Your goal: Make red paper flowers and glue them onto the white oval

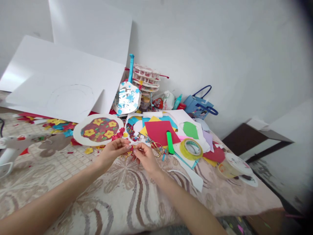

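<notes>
Over the front of the table, my left hand (115,149) and my right hand (146,157) meet with the fingertips of both pinched on a small red paper piece (132,148). Its exact shape is mostly hidden by the fingers. Just behind my left hand is a white oval board (77,134) bearing yellow flowers and green leaves on a dark red middle. More small red paper flowers (118,134) lie at the board's right edge. Scissors with gold-coloured handles (158,149) rest close to my right hand, beside a red paper sheet (162,132).
A green utility knife (170,142) and a yellow tape roll (191,149) lie on paper at right. A white glue gun (12,148) stands far left. White boards (66,68) lean on the wall. A round plastic tub (228,169) sits near the right edge.
</notes>
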A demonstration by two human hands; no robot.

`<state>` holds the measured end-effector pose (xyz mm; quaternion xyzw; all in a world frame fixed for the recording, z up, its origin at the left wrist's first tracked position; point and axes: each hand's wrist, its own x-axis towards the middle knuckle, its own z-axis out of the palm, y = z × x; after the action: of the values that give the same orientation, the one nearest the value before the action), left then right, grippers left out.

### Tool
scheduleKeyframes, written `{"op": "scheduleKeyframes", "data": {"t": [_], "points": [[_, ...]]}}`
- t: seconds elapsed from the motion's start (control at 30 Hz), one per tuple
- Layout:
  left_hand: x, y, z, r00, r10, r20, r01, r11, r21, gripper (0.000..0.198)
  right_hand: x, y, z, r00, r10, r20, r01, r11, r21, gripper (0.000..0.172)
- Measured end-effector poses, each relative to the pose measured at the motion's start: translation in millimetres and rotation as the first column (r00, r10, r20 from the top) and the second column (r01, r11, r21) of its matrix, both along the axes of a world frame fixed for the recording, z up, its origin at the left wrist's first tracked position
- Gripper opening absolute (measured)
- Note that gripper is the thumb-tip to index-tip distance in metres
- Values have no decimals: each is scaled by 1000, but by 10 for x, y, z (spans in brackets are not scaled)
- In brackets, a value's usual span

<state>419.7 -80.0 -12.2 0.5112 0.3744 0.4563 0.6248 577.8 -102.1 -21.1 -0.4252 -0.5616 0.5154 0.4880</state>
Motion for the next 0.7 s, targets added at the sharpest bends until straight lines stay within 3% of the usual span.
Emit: {"op": "scheduleKeyframes", "data": {"t": [0.13,0.23,0.4,0.57,0.7], "points": [[10,-11,19,993,23,-115,-5,987,158,26,-2,1,-4,999,14,38,-14,1000,-9,14],[23,-24,51,990,46,-135,-21,983,184,27,21,6,-20,993,-37,111,30,997,64,14],[35,-38,83,993,48,-112,-41,997,60,29,49,2,-27,951,-187,246,119,957,266,12],[37,-45,54,985,-104,-137,93,992,-85,32,43,-27,-1,885,-316,342,146,885,441,10],[32,-37,23,985,-153,-82,142,982,-124,31,59,-30,-5,845,-361,394,128,853,506,9]]}}
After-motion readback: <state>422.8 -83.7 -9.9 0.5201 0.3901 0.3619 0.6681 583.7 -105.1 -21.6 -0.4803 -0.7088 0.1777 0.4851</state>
